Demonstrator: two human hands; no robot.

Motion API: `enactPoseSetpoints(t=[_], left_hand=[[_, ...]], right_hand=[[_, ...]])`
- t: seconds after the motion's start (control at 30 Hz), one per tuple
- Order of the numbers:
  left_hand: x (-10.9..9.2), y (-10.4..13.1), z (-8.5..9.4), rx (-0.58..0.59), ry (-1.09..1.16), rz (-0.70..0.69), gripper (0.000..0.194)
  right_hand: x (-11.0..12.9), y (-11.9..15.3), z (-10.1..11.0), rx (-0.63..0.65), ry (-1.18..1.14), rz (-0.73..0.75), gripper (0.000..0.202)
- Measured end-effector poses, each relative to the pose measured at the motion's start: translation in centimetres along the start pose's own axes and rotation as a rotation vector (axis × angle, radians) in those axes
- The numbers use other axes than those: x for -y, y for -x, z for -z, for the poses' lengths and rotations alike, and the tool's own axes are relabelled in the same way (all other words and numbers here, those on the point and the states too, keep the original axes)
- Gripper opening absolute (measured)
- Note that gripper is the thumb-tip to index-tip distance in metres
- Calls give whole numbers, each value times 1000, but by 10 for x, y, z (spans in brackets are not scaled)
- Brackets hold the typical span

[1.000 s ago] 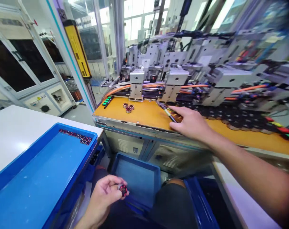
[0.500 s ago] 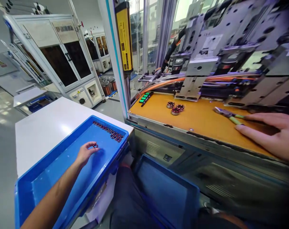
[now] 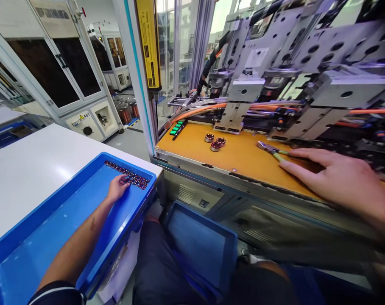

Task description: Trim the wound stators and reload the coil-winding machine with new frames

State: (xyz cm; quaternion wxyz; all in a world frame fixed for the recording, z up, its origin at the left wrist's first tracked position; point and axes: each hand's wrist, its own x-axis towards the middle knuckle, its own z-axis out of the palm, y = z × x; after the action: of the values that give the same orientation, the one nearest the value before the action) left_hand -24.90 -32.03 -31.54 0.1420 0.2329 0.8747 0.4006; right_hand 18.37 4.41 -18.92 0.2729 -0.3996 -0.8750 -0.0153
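Observation:
My left hand (image 3: 118,188) reaches into the blue tray (image 3: 62,212). Its fingers are closed on a small wound motor stator (image 3: 125,179), partly hidden by them, right against the rows of similar stators (image 3: 138,179) at the tray's far end. On the orange worktop (image 3: 243,163), my right hand (image 3: 335,173) has thumb and fingers around the green handles of a pair of cutting pliers (image 3: 270,149). The jaws point left and rest on or just above the worktop. A group of three stators (image 3: 215,146) sits left of the pliers.
Metal machine fixtures (image 3: 243,95) with orange hoses stand along the back of the worktop. A green-and-black object (image 3: 178,128) and a dark pen (image 3: 179,130) lie at its left end. Below, a second blue tray (image 3: 200,241) sits near my legs. A white table (image 3: 52,148) supports the first tray.
My left hand has moved forward with the stator, from over the tray's bare floor to the rows of stators. The view has turned to the right. My right hand stays on the pliers.

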Motion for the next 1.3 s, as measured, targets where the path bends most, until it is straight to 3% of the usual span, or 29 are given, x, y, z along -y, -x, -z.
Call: enactPoseSetpoints(t=[0.1,0.2,0.27,0.33,0.4,0.43,0.47,0.53,0.63,0.7,0.8,0.9,1.0,1.07,1.2,1.3], left_hand=[[0,1,-7,-47,33,-22,34],[-1,2,-13,-98,50,-40,35],[-2,4,-16,-126,43,-48,35],[-6,7,-16,-147,22,-59,33],[-15,11,-13,-172,-10,-80,31],[-24,14,-10,-194,-29,-99,31],[-35,18,-6,-225,-47,-128,33],[-69,25,-1,-296,-73,-226,46],[-141,38,-6,-318,-66,-453,61],[-193,46,-23,-232,-57,-593,48],[-258,53,-64,-94,-60,-694,29],[-298,53,-106,-50,-68,-666,49],[-317,50,-133,-67,-53,-593,49],[-321,51,-138,-77,-15,-566,44],[-315,65,-123,-80,133,-583,56],[-302,94,-101,-83,283,-643,58]], right_hand=[[3,1,2,22,-73,1,61],[8,3,6,-91,-117,104,59],[9,4,10,-256,-146,187,52],[8,6,14,-527,-146,240,43],[5,8,18,-781,-125,264,37],[4,9,20,-840,-125,258,37],[4,10,22,-838,-139,241,37],[6,11,23,-712,-185,191,36],[10,10,19,-454,-224,193,28],[12,7,15,-314,-230,222,22],[13,4,13,-174,-232,211,17],[12,3,16,-93,-221,171,16],[13,3,19,-38,-202,129,21],[14,3,20,-16,-197,112,24],[12,-1,17,-36,-228,99,25],[12,-5,21,-126,-291,118,22]])
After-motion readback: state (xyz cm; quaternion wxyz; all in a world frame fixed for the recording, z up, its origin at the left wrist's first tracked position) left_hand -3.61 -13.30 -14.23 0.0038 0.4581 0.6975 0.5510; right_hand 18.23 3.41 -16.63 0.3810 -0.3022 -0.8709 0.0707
